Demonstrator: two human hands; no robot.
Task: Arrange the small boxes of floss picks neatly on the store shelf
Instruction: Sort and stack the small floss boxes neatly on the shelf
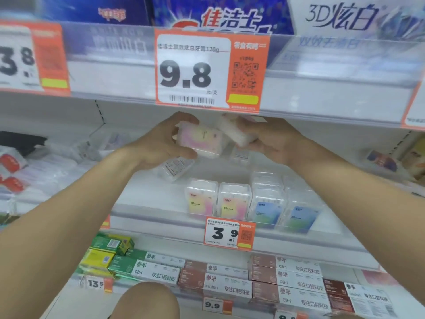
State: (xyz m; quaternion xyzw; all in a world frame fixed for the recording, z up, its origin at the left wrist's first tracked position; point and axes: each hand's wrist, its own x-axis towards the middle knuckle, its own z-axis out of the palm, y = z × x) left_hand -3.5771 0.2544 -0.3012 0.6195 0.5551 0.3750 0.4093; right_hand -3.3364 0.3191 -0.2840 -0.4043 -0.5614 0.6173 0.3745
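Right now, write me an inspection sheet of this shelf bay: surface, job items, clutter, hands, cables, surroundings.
Surface: white middle shelf, bare patch at its front left.
Job's things: four upright boxes at the shelf front, two pink-label boxes left, two blue-label boxes right; held pink box; second held box, label unclear.
Clutter: tipped box lying askew below the left hand; loose clear packs further left.
Grippers: left hand grips the held pink box; right hand grips the second held box.
Cables: nothing seen.
Surroundings: 9.8 price tag above, 3.9 price tag on the shelf edge, toothpaste cartons below.
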